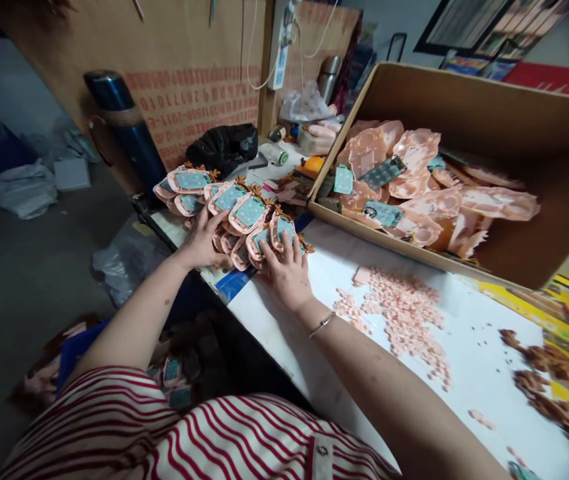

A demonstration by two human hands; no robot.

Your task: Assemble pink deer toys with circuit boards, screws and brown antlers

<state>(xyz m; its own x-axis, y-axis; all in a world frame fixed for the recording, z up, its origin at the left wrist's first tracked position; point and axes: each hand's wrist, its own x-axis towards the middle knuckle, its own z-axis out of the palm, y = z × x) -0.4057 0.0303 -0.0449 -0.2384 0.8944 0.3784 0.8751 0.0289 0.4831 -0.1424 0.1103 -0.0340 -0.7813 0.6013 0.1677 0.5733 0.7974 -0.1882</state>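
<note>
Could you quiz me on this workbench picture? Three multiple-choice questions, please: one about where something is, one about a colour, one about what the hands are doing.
1. Where does the loose heap of small pink pieces lie?
A. on the white tabletop
B. on the floor
C. inside the cardboard box

2. What colour is the tall flask at the back left?
A. red
B. dark blue
C. yellow

3. What are the two hands doing?
A. hanging off the table
B. lifting the box
C. resting on the pile of pink toys

Answers: 1 A, the heap lies on bare white surface in front of the box. 2 B, its body is dark blue. 3 C, the left hand and right hand both press on the pile.
</note>
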